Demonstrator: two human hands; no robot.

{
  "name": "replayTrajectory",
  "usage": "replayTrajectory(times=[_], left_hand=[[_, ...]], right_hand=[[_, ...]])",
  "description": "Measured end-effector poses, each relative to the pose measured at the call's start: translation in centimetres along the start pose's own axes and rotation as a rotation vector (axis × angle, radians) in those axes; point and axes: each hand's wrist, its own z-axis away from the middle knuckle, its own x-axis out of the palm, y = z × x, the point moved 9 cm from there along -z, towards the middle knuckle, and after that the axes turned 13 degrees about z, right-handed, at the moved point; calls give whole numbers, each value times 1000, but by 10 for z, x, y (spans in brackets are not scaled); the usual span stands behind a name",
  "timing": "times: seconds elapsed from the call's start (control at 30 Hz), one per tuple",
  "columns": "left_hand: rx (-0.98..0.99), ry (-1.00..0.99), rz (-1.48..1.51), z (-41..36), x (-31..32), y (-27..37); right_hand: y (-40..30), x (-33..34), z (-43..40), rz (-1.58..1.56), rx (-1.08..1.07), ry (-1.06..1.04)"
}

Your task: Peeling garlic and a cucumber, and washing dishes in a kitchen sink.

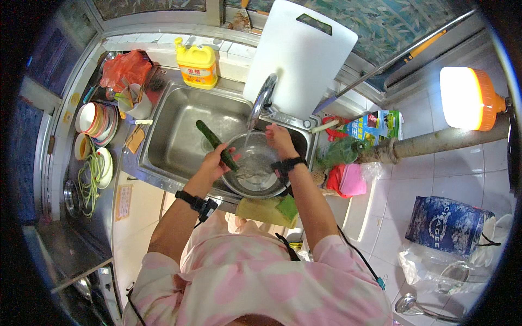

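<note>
My left hand (218,161) grips the lower part of a dark green cucumber (210,135), its far end reaching over the left basin of the steel sink (179,118). Under the cucumber's near end sits a round metal bowl (261,189) with water in it. A stream runs into the bowl from the curved chrome faucet (263,95). My right hand (279,138) is above the bowl's right side, near the stream; its fingers are bent, and whether they hold anything is not clear. Each wrist wears a black strap.
A yellow detergent jug (197,67) and a white cutting board (301,57) stand behind the sink. Stacked bowls (96,118), a utensil cup (138,108) and long green beans (87,183) are at left. A green plastic bottle (336,153) lies at right; a yellow cloth (257,210) hangs in front.
</note>
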Motion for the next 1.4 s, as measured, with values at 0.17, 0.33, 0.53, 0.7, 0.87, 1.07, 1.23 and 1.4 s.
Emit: replayTrajectory(times=[0.17,0.33,0.53,0.7,0.87,1.07,1.23,1.4], left_hand=[[-64,-39,-32,22,-20,1],[-44,-88,-34,42,-39,8],[-16,-91,-53,58,-32,3],[-19,-97,-48,62,-32,-1],[-57,-73,-11,70,-21,-7],[-32,-113,34,82,-19,0],[20,-78,29,97,-36,13],[67,-103,88,138,-57,45]], right_hand=[[9,-5,-56,-525,218,-6],[1,5,-64,-656,156,-130],[5,4,-72,-808,336,-152],[-1,7,-65,-760,336,-159],[-3,-2,-61,-721,263,-126],[-13,21,-25,-575,133,-138],[54,56,-11,796,-65,3],[80,131,-19,748,-92,-132]])
